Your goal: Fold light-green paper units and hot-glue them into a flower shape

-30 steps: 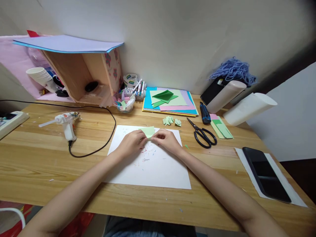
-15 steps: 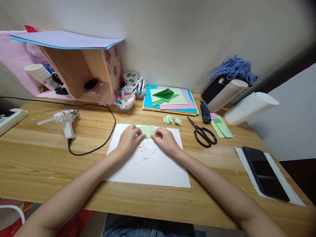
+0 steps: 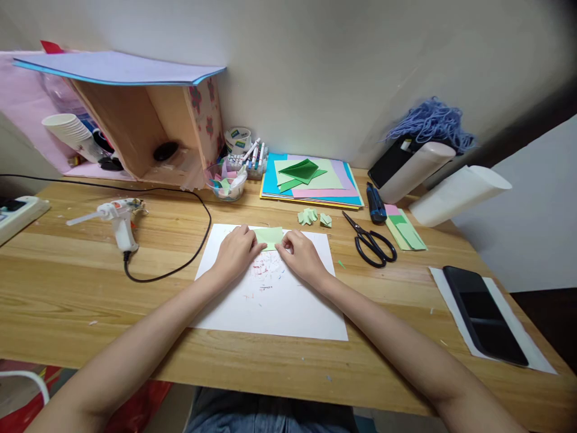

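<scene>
A small light green paper piece (image 3: 269, 236) lies flat near the far edge of a white sheet (image 3: 288, 307) on the wooden desk. My left hand (image 3: 237, 251) presses its left end with curled fingers. My right hand (image 3: 301, 254) pinches its right end. Both hands rest on the white sheet, which carries small coloured pen marks (image 3: 265, 270) between them.
Black scissors (image 3: 370, 242), a blue utility knife (image 3: 375, 204), green paper strips (image 3: 406, 233) and small folded green pieces (image 3: 311, 218) lie right of the hands. A coloured paper stack (image 3: 311, 180) sits behind. A glue gun (image 3: 118, 218) with its cord lies left; a phone (image 3: 484, 314) lies right.
The green paper, held slightly raised one second ago, now lies flat on the white sheet with both hands pressing its ends. The hands shifted a little farther from me.
</scene>
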Demonstrator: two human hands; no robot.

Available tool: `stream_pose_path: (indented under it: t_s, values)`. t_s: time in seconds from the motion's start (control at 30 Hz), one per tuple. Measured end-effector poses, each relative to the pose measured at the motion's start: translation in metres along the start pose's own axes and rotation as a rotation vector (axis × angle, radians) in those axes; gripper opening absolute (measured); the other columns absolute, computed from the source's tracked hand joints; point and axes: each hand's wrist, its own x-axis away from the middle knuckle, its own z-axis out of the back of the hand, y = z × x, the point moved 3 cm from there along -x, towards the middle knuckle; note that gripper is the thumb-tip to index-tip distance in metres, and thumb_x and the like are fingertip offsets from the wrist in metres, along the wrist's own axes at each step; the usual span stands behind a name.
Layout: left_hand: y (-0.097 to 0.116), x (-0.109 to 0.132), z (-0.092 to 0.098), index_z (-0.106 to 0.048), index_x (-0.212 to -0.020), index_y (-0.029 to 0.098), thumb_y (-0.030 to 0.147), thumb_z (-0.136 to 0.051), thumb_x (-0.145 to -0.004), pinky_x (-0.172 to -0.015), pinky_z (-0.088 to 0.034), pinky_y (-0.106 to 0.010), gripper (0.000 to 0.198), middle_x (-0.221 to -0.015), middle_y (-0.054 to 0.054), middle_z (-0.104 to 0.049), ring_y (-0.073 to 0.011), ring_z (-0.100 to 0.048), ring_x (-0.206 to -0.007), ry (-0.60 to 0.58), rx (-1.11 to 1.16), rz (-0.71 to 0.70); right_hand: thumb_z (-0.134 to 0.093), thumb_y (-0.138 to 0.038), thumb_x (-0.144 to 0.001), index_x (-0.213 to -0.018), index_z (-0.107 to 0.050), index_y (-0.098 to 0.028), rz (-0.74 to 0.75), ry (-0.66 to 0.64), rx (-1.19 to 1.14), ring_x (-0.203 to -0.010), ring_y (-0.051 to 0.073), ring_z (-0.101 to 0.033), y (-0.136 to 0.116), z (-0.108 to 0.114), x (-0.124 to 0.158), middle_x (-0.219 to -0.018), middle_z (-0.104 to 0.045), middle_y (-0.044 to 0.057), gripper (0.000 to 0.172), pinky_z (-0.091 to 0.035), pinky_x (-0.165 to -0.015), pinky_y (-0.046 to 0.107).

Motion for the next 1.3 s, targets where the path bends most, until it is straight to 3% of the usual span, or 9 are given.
stream_pose_path:
  t_s: [0.3, 0.57, 0.63, 0.7, 0.8, 0.87, 1.0, 1.3]
  values:
    - [0.002, 0.0, 0.002, -0.053, -0.07, 0.016, 0.041, -0.049, -0.083, -0.06, -0.032, -0.028, 0.028, -0.08, -0.006, -0.054, -0.0188, -0.049, -0.075, -0.035, -0.043, 0.02, -0.048, -0.022, -0.082, -0.071, -0.043, -0.02, 0.001, 0.004, 0.125, -0.069, 0.015, -0.048, 0.001, -0.003, 0.001, -0.074, -0.05, 0.001, 0.013, -0.035, -0.061, 0.026]
    - [-0.005, 0.001, 0.007, -0.05, -0.073, 0.019, 0.041, -0.058, -0.076, -0.058, -0.033, -0.026, 0.024, -0.081, -0.002, -0.053, -0.0186, -0.05, -0.08, -0.02, 0.099, 0.085, -0.053, -0.035, -0.082, -0.075, -0.046, -0.02, -0.047, 0.007, 0.286, -0.068, 0.015, -0.05, 0.004, 0.002, 0.001, -0.077, -0.052, 0.001, 0.018, -0.031, -0.053, 0.025]
    - [-0.005, 0.001, 0.008, -0.05, -0.076, 0.019, 0.038, -0.062, -0.074, -0.059, -0.033, -0.026, 0.022, -0.083, -0.002, -0.054, -0.0183, -0.05, -0.082, -0.009, 0.139, 0.091, -0.053, -0.032, -0.083, -0.079, -0.048, -0.02, 0.022, 0.01, 0.322, -0.072, 0.017, -0.05, 0.003, 0.002, -0.001, -0.079, -0.052, 0.003, 0.014, -0.032, -0.054, 0.025]
    - [-0.005, 0.0, 0.009, -0.05, -0.076, 0.02, 0.035, -0.063, -0.073, -0.06, -0.034, -0.026, 0.02, -0.084, -0.002, -0.054, -0.0181, -0.05, -0.083, -0.013, 0.169, 0.099, -0.051, -0.025, -0.085, -0.084, -0.052, -0.02, 0.194, -0.019, 0.371, -0.079, 0.018, -0.051, 0.001, 0.002, -0.002, -0.087, -0.054, 0.005, 0.005, -0.034, -0.057, 0.026]
    - [-0.007, -0.001, 0.008, -0.051, -0.073, 0.02, 0.034, -0.062, -0.073, -0.061, -0.034, -0.026, 0.018, -0.081, -0.001, -0.056, -0.0179, -0.051, -0.081, -0.072, 0.231, 0.127, -0.046, -0.018, -0.087, -0.094, -0.056, -0.022, 0.525, -0.135, 0.41, -0.089, 0.018, -0.05, -0.003, 0.001, -0.003, -0.1, -0.056, 0.006, 0.013, -0.037, -0.067, 0.027]
    - [-0.009, -0.002, 0.008, -0.052, -0.071, 0.02, 0.035, -0.062, -0.073, -0.061, -0.034, -0.026, 0.018, -0.079, -0.001, -0.056, -0.0176, -0.051, -0.08, -0.118, 0.277, 0.147, -0.044, -0.019, -0.089, -0.1, -0.057, -0.023, 0.647, -0.203, 0.407, -0.089, 0.017, -0.05, -0.003, 0.001, -0.002, -0.102, -0.058, 0.004, 0.018, -0.038, -0.07, 0.028]
    - [-0.011, -0.003, 0.009, -0.054, -0.07, 0.02, 0.034, -0.061, -0.072, -0.06, -0.034, -0.026, 0.015, -0.078, -0.001, -0.058, -0.0176, -0.052, -0.079, -0.156, 0.313, 0.171, -0.042, -0.018, -0.09, -0.103, -0.057, -0.022, 0.7, -0.226, 0.395, -0.085, 0.016, -0.05, -0.001, 0.003, -0.002, -0.1, -0.061, 0.004, 0.02, -0.038, -0.066, 0.027]
    - [-0.013, -0.004, 0.007, -0.062, -0.072, 0.021, 0.027, -0.06, -0.07, -0.062, -0.038, -0.026, 0.007, -0.08, -0.001, -0.061, -0.0166, -0.054, -0.075, -0.179, 0.362, 0.157, -0.048, -0.005, -0.079, -0.074, -0.06, -0.018, 0.637, -0.198, 0.22, -0.086, 0.017, -0.056, 0.014, 0.014, -0.008, -0.094, -0.066, 0.004, 0.018, -0.043, -0.066, 0.026]
